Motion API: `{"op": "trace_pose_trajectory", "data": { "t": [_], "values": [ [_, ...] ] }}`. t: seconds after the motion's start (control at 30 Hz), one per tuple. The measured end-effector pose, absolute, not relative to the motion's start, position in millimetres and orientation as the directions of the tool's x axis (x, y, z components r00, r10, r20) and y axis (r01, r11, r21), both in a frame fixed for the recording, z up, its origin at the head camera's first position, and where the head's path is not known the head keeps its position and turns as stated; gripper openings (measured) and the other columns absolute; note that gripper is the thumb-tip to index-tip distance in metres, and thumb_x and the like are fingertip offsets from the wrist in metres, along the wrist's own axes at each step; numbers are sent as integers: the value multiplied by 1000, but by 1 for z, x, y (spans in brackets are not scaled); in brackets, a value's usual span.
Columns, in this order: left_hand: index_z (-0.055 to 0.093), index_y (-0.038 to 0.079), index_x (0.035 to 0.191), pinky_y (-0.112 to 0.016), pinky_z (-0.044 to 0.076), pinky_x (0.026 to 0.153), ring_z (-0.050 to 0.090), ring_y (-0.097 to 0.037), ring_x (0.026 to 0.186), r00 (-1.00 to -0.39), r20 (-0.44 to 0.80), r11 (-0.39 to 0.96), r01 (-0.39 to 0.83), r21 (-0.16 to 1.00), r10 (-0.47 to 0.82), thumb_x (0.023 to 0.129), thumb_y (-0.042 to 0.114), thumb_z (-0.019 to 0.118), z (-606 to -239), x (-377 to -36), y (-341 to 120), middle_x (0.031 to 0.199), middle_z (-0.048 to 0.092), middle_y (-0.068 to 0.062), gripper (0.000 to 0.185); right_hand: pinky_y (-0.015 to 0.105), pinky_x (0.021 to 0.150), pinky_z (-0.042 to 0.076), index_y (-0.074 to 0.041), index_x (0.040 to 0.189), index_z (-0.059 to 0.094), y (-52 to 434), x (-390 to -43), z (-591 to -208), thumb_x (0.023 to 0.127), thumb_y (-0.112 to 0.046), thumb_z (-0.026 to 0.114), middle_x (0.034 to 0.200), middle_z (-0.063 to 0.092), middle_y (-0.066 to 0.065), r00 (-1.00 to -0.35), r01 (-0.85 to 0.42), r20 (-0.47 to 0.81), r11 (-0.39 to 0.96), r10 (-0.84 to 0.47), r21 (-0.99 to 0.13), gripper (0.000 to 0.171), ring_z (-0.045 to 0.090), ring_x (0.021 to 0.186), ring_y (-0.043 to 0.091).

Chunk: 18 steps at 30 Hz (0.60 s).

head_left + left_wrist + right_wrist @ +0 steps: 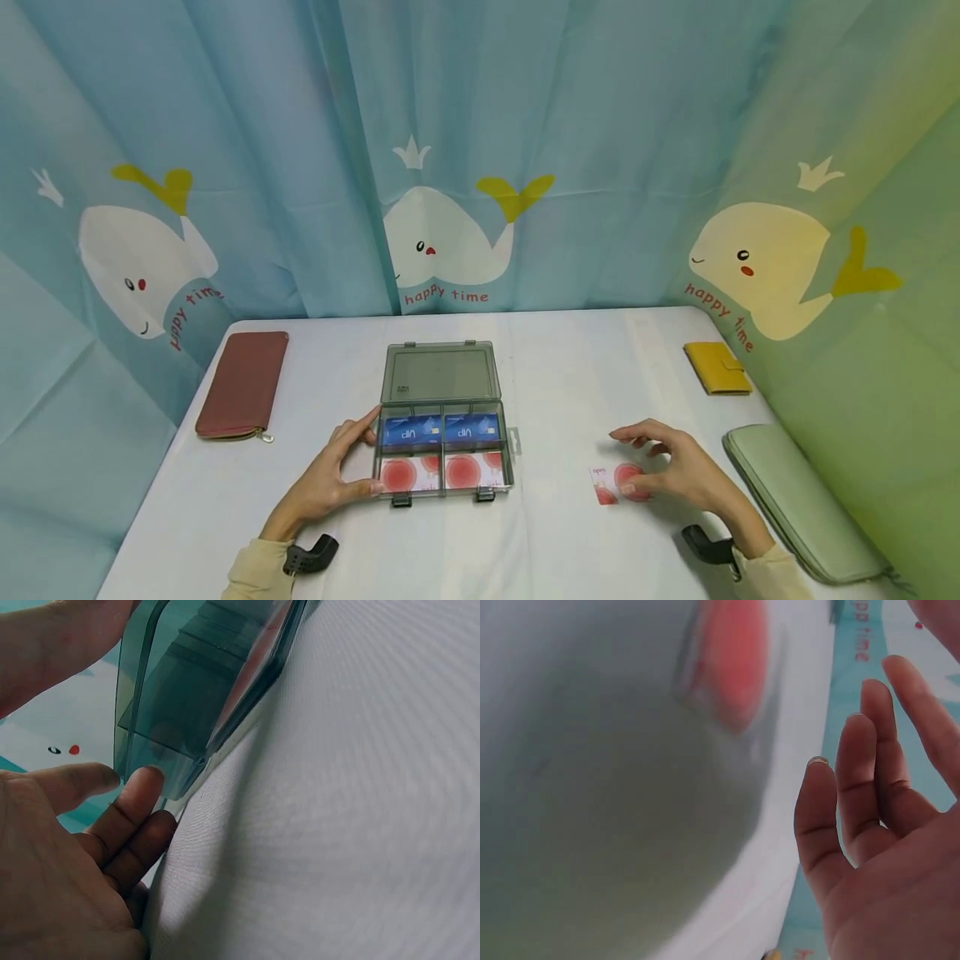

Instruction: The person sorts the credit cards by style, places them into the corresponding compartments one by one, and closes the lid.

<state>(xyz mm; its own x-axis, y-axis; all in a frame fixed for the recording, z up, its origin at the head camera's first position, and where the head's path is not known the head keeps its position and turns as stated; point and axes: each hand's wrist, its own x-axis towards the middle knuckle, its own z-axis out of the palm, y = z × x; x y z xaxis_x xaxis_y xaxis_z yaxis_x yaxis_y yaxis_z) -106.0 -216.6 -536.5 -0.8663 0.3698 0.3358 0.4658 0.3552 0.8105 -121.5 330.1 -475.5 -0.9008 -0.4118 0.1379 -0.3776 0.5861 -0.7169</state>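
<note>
A translucent grey-green compartment box (441, 350) stands on the table with its lid back. Blue cards (411, 431) fill its rear compartments, and white cards with red circles (408, 474) its front ones. My left hand (322, 483) holds the box's left side, thumb at the front corner and fingers towards the rear; the left wrist view has the fingertips (146, 780) against the clear wall. To the right lies another red-and-white card (603, 485) on the table. My right hand (678, 471) hovers over its right end, fingers spread, the thumb overlapping it in the head view.
A brown zip wallet (243, 383) lies at the back left. On the right side are a small yellow wallet (717, 367) and a pale green zip pouch (806, 504). A blue-green curtain (600, 100) with whale prints hangs behind and beside the white table (558, 358).
</note>
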Motion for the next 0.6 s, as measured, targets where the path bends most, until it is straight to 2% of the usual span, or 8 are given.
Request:
{"op": "trace_pose_trajectory", "data": {
  "t": [0.23,0.6],
  "values": [
    [36,1,164,-20,26,113,45,-21,117,-872,320,362,453,815,370,77,17,91,-537,-107,-217,123,55,-5,104,28,80,48,-14,125,75,350,-114,-484,65,-25,102,118,73,3,-910,-361,112,630,-399,-687,67,57,97,14],
    [35,0,164,-17,24,114,45,-20,119,-869,327,359,460,812,372,76,18,92,-538,-107,-218,122,56,-7,106,20,84,47,-19,116,78,357,-110,-496,64,-28,102,112,73,0,-921,-336,76,680,-382,-651,58,58,97,8]
  ]
}}
